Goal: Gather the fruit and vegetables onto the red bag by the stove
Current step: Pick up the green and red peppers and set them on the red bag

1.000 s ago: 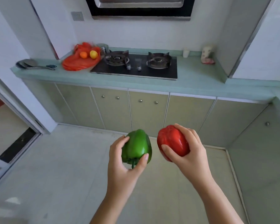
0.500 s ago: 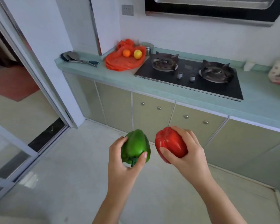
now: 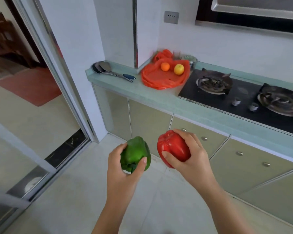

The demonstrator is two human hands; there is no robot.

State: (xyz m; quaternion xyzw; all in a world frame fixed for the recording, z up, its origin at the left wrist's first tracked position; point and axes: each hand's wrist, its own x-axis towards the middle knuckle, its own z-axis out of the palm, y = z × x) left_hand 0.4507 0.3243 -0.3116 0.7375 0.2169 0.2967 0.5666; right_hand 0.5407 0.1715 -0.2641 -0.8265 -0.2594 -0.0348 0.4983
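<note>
Two fruits already on the red bag [image 3: 161, 78] left of the stove [image 3: 243, 93]: orange [image 3: 165, 66], lemon [image 3: 179, 69]. Two peppers not there yet. Left hand [image 3: 121, 166] fingers wrapped around green pepper [image 3: 135, 153], right hand [image 3: 191, 159] fingers clamped on red pepper [image 3: 173, 147], both held over the floor, well short of the table [image 3: 159, 98]. Roughly halfway: carry over, set both on bag. Can't tell if more produce is out of view.

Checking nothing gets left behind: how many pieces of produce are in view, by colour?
Green: 1, the green pepper in the left hand
Red: 1, the red pepper in the right hand
Orange: 1, the orange fruit on the red bag
Yellow: 1, the yellow fruit on the bag
Total: 4
</note>
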